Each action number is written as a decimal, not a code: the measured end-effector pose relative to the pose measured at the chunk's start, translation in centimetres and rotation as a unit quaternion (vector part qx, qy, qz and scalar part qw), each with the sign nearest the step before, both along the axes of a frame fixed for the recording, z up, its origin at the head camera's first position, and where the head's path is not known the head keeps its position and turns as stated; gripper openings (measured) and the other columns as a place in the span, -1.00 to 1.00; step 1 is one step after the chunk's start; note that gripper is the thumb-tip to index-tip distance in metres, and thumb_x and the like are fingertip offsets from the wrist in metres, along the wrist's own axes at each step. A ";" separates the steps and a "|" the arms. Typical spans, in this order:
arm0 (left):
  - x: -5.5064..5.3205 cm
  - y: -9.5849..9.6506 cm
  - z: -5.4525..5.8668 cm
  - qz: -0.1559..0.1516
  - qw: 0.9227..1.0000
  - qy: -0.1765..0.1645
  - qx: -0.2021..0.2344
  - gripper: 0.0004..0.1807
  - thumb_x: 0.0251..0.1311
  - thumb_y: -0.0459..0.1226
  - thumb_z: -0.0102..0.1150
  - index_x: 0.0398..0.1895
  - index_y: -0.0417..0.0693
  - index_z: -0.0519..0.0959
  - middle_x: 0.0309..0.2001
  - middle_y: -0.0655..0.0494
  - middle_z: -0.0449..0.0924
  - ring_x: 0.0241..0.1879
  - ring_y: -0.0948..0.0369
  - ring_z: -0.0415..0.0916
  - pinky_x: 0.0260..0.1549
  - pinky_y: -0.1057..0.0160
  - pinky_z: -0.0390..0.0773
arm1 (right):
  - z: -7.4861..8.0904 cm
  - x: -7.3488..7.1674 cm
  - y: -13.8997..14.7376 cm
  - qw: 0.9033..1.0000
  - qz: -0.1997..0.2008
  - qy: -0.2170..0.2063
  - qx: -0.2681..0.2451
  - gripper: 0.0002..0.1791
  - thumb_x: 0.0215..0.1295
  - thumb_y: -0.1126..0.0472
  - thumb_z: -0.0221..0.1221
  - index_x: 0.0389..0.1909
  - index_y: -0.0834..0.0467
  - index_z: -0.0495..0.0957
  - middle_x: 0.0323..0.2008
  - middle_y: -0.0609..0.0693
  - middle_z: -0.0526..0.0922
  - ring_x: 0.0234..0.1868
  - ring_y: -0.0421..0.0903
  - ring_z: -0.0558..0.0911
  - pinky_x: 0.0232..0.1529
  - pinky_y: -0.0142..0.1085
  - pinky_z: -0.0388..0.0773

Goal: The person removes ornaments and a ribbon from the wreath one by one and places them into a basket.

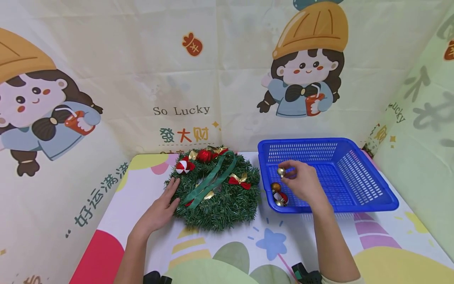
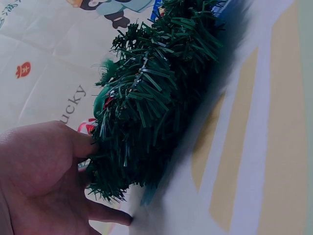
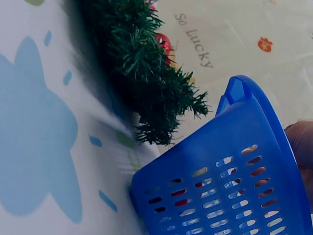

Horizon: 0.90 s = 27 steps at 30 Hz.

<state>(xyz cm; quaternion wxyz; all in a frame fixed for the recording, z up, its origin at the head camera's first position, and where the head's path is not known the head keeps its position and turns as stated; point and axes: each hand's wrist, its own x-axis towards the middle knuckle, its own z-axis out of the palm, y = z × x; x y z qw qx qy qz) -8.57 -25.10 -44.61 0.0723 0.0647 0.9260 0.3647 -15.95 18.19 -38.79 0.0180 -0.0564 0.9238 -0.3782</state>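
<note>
A green tinsel wreath (image 1: 227,215) lies on the table, decorated with a green ribbon (image 1: 209,179), a red ball (image 1: 204,156), a red-and-white ball (image 1: 183,166) and a red-and-gold bow (image 1: 240,181). My left hand (image 1: 161,211) rests with extended fingers against the wreath's left edge. Over the left part of the blue basket (image 1: 354,207), my right hand (image 1: 303,181) pinches a small gold ball (image 1: 281,171) between thumb and fingers. Below it in the basket lie a bronze ball (image 1: 275,187), a red-and-white ball (image 1: 282,197) and another gold ball (image 1: 279,203). The basket wall mostly hides that hand in the right wrist view.
The basket stands right of the wreath, a narrow gap between them. A patterned cloth (image 1: 198,272) covers the table. Printed curtains (image 1: 234,90) hang close behind and at both sides.
</note>
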 end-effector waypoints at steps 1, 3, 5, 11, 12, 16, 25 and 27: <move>0.0 0.0 0.0 0.000 1.000 0.000 0.001 -0.28 0.66 -0.22 -0.15 0.73 -0.01 -0.15 0.72 -0.13 -0.36 0.65 -0.28 -0.24 0.51 -0.39 -0.02 | 0.0 -0.1 0.1 1.000 0.004 -0.004 0.006 -0.63 0.38 0.36 0.29 0.19 0.16 0.64 0.04 0.24 0.74 0.05 0.21 0.74 -0.02 0.04 0.74; 0.0 0.0 0.0 0.001 1.000 -0.001 0.000 -0.28 0.66 -0.22 -0.15 0.73 -0.01 -0.16 0.72 -0.14 -0.36 0.65 -0.28 -0.24 0.51 -0.39 -0.02 | -0.1 -0.2 0.3 1.000 0.012 -0.012 0.015 -0.64 0.37 0.36 0.30 0.17 0.19 0.65 0.03 0.23 0.75 0.03 0.20 0.74 -0.04 0.03 0.74; 0.0 0.0 0.0 0.002 1.000 -0.003 0.000 -0.28 0.66 -0.22 -0.15 0.73 -0.01 -0.16 0.72 -0.14 -0.36 0.65 -0.28 -0.24 0.51 -0.39 -0.02 | -0.1 -0.2 0.4 0.999 0.020 -0.017 0.025 -0.65 0.36 0.37 0.30 0.15 0.21 0.65 0.02 0.23 0.75 0.02 0.20 0.75 -0.06 0.00 0.74; 0.1 0.0 -0.1 0.003 1.000 0.001 -0.003 -0.28 0.66 -0.22 -0.14 0.73 -0.01 -0.15 0.72 -0.14 -0.35 0.64 -0.29 -0.23 0.51 -0.39 0.00 | -0.4 -0.3 0.7 0.998 0.030 -0.037 0.047 -0.66 0.33 0.41 0.29 0.12 0.24 0.66 -0.01 0.23 0.75 -0.02 0.18 0.75 -0.08 -0.03 0.76; 0.1 0.0 -0.1 0.003 1.000 0.002 -0.004 -0.28 0.66 -0.22 -0.14 0.73 -0.01 -0.15 0.72 -0.14 -0.35 0.64 -0.29 -0.23 0.51 -0.39 -0.01 | -0.4 -0.3 0.8 0.998 0.030 -0.042 0.048 -0.66 0.33 0.42 0.28 0.12 0.25 0.66 -0.02 0.24 0.75 -0.02 0.18 0.76 -0.07 -0.03 0.76; 0.1 0.0 -0.1 0.003 1.000 0.001 -0.003 -0.28 0.66 -0.22 -0.14 0.73 0.00 -0.15 0.72 -0.14 -0.35 0.65 -0.28 -0.23 0.51 -0.39 -0.01 | -0.8 -0.5 1.0 0.997 0.039 -0.050 0.051 -0.65 0.31 0.43 0.28 0.12 0.27 0.66 -0.03 0.24 0.75 -0.03 0.17 0.76 -0.08 -0.03 0.76; -0.1 -0.1 -0.2 0.000 1.000 0.004 -0.003 -0.28 0.66 -0.22 -0.15 0.73 0.00 -0.15 0.72 -0.13 -0.36 0.65 -0.28 -0.23 0.51 -0.39 0.00 | -1.5 -0.8 1.6 0.993 0.064 -0.064 0.079 -0.63 0.15 0.50 0.28 0.01 0.29 0.68 -0.09 0.22 0.73 -0.09 0.15 0.68 -0.17 -0.10 0.70; -0.1 -0.1 -0.2 -0.001 1.000 0.004 -0.002 -0.28 0.66 -0.22 -0.15 0.73 0.00 -0.15 0.72 -0.13 -0.36 0.65 -0.28 -0.23 0.51 -0.39 0.00 | -1.6 -0.9 1.7 0.991 0.069 -0.070 0.085 -0.63 0.11 0.53 0.27 -0.03 0.27 0.69 -0.11 0.21 0.73 -0.11 0.14 0.67 -0.20 -0.13 0.68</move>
